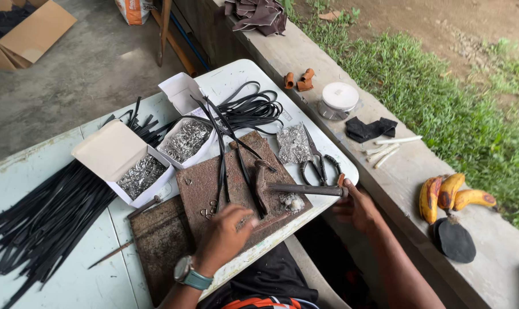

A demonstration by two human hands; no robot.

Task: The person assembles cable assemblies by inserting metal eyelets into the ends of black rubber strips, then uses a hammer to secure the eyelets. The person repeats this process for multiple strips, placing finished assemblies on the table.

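Rusty metal plate (pixel 213 183) is lying on the bench (pixel 70 274), and the left hand (pixel 228 232) is pressing down on it, fingers curled over something small — hidden. The right hand (pixel 355 207) is gripping a hammer (pixel 296 187). Riveting seems underway; the next blow needs aim. Beyond, black straps (pixel 248 111) are trailing.

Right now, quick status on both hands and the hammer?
Right hand gripping hammer handle. Left hand pressing black strap on rusty plate. Scissors beside hammer, clear of it.
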